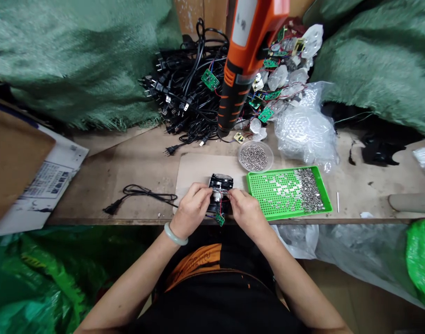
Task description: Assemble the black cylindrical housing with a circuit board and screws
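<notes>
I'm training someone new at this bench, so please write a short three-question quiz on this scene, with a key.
1. Multiple choice: what colour is the perforated tray?
A) Red
B) Green
C) White

2. True or false: the left hand and the right hand are both at the black device.

3. Fill in the blank: the pale bangle is worn on the person's own ____ wrist.

Key: 1. B; 2. True; 3. left
</notes>
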The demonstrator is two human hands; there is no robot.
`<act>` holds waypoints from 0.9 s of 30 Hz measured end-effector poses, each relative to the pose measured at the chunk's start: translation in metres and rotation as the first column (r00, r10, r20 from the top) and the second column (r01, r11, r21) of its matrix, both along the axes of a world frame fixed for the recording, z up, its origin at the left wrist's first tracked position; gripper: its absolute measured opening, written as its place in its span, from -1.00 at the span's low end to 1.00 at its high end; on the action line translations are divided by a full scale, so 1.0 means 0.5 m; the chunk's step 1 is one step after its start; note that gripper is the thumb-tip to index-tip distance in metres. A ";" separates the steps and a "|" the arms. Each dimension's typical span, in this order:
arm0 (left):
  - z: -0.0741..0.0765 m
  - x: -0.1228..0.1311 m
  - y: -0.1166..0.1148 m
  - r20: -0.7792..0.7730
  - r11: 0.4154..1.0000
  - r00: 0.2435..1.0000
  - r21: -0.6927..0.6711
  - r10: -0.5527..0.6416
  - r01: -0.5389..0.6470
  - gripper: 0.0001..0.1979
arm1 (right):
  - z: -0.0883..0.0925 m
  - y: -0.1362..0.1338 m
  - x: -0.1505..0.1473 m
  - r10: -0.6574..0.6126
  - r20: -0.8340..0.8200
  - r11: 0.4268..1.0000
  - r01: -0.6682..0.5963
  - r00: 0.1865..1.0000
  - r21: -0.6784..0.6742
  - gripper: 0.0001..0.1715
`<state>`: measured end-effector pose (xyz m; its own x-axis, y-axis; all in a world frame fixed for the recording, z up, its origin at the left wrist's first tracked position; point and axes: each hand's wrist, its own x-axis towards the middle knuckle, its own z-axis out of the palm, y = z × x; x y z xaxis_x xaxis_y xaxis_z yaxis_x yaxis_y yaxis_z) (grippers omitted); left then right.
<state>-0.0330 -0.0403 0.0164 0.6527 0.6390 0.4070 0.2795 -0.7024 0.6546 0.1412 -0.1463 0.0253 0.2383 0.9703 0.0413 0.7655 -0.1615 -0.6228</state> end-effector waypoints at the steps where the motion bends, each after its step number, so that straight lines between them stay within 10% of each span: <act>1: 0.000 0.000 0.001 -0.001 1.000 1.000 0.008 -0.013 0.013 -0.78 | 0.000 0.000 0.001 -0.001 -0.007 1.000 0.001 1.000 -0.004 -0.76; 27: 0.016 0.004 0.010 -0.038 0.995 0.995 0.019 -0.092 0.093 -0.76 | 0.003 0.002 -0.006 0.048 0.186 0.986 -0.016 0.981 -0.167 -0.69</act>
<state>-0.0309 -0.0352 0.0243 0.7234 0.5670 0.3939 0.2362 -0.7394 0.6305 0.1384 -0.1452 0.0269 0.2100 0.9746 -0.0779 0.8731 -0.2228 -0.4337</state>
